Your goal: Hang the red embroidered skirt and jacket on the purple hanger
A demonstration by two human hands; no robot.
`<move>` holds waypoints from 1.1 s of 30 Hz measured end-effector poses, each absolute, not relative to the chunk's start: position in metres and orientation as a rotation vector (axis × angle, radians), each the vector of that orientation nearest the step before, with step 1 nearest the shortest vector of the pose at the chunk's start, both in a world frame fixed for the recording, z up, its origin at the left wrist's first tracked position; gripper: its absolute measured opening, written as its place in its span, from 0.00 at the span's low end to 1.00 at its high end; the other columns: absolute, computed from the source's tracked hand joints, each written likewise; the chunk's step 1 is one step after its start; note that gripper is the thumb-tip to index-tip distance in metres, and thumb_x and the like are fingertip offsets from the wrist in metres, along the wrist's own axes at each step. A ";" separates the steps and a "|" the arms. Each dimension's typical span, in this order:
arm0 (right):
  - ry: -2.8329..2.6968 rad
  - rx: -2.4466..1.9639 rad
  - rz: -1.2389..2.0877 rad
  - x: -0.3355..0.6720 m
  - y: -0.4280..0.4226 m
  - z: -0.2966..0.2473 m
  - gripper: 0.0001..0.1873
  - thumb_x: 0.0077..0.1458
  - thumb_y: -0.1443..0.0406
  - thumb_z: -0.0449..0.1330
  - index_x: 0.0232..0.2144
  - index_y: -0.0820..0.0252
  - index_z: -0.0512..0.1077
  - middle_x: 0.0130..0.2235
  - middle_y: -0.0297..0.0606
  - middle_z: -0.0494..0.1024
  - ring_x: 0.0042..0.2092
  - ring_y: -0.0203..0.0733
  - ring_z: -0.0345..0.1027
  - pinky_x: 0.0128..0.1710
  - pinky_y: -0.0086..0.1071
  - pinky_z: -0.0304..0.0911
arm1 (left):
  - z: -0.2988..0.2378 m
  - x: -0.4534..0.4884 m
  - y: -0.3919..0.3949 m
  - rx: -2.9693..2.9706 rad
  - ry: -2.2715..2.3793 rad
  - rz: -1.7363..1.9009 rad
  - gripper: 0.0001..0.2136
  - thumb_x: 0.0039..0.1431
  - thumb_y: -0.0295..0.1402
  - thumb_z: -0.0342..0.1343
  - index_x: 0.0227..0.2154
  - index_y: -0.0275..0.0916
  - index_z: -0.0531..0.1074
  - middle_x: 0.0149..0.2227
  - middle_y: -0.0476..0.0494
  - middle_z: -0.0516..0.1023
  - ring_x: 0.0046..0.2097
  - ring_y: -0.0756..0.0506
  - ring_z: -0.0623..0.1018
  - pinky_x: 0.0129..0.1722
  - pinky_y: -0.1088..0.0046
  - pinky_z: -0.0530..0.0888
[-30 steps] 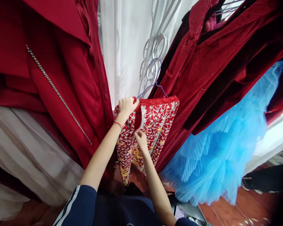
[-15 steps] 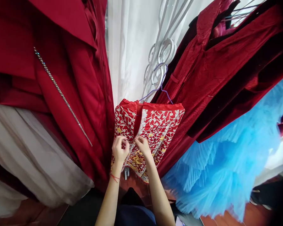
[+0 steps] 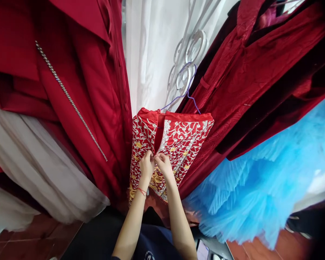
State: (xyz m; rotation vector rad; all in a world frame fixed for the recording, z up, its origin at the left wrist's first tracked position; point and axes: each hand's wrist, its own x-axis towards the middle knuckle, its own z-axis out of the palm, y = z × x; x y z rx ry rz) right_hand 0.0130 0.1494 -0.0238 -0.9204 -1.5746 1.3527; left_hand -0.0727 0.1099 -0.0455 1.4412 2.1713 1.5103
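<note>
A red jacket embroidered in silver and gold (image 3: 182, 141) hangs on a purple wire hanger (image 3: 188, 95) between other garments. My left hand (image 3: 146, 167) and my right hand (image 3: 164, 165) meet at the jacket's front opening. Both are closed in a pinch on the two front edges, fingertips almost touching. What sits between the fingertips is too small to make out. A red string bracelet circles my left wrist.
Dark red gowns hang at the left (image 3: 78, 90), one with a rhinestone strip, above off-white fabric (image 3: 35, 169). Crimson velvet garments (image 3: 260, 72) and a blue tulle skirt (image 3: 265, 187) fill the right. White curtain and scrolled metalwork (image 3: 184, 61) stand behind. Reddish floor below.
My left hand left the jacket's collar, dropped to the front opening and now pinches beside my right hand. Both hands have since shifted slightly upward and closer together.
</note>
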 end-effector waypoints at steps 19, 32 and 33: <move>-1.420 -0.716 1.412 0.003 0.170 0.070 0.08 0.43 0.62 0.60 0.19 0.59 0.66 0.16 0.25 0.60 0.19 0.27 0.48 0.19 0.25 0.46 | -0.058 -0.057 0.121 1.403 1.963 1.741 0.11 0.61 0.31 0.49 0.23 0.43 0.58 0.24 0.51 0.66 0.27 0.49 0.67 0.32 0.73 0.66; -1.400 -0.691 1.400 -0.027 0.216 0.141 0.12 0.45 0.71 0.57 0.13 0.60 0.64 0.14 0.28 0.63 0.16 0.25 0.50 0.17 0.22 0.45 | -0.048 -0.058 0.130 1.441 1.898 1.879 0.10 0.61 0.29 0.48 0.24 0.43 0.57 0.24 0.54 0.60 0.27 0.51 0.63 0.31 0.75 0.63; -1.386 -0.679 1.399 -0.026 0.214 0.140 0.11 0.45 0.70 0.58 0.14 0.60 0.64 0.15 0.28 0.63 0.17 0.25 0.51 0.16 0.22 0.46 | -0.049 -0.057 0.130 1.449 1.921 1.881 0.10 0.61 0.29 0.48 0.24 0.42 0.58 0.24 0.54 0.61 0.27 0.51 0.63 0.31 0.76 0.63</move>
